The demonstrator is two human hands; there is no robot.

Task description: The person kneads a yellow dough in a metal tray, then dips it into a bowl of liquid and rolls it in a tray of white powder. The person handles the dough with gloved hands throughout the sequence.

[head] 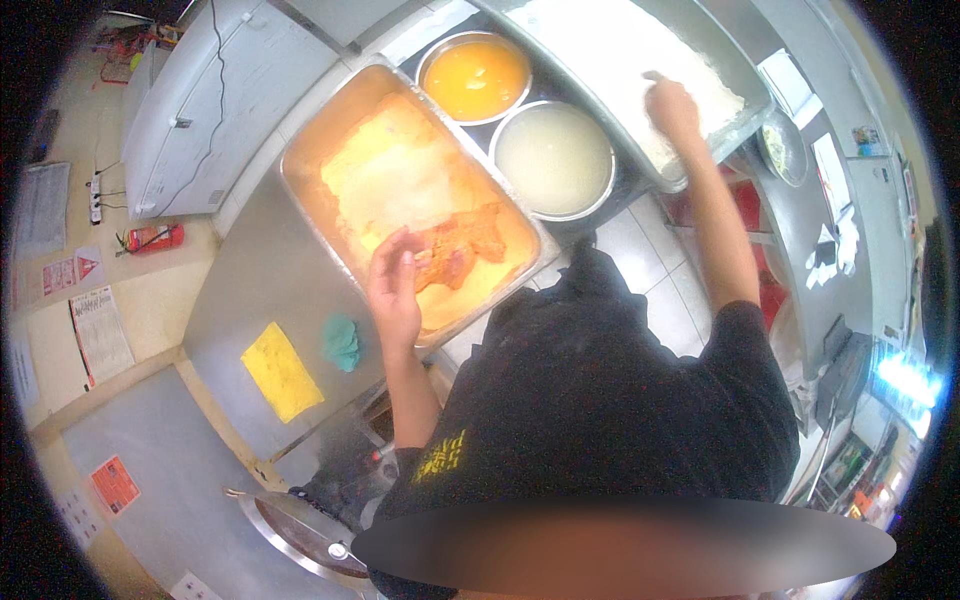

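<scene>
My left hand [399,281] is at the near left edge of a metal tray [300,196] of orange-yellow crumbs or powder. It touches or lies right beside orange-coated pieces, perhaps meat [457,251]; whether it grips one I cannot tell. My right hand [673,111] reaches over a large metal tray [600,97] of white flour-like powder [611,45], its fingers at the powder; anything held is not discernible. Between the trays stand a round metal bowl of yellow-orange liquid, perhaps beaten egg [476,79], and a bowl of pale cloudy liquid [555,160].
On the steel worktop at left lie a yellow cloth [282,373] and a crumpled green cloth or glove [341,342]. A round dish with pale shreds [784,150] stands beyond the flour tray. A lidded pan [300,532] is at lower left, a fire extinguisher [154,238] by the wall.
</scene>
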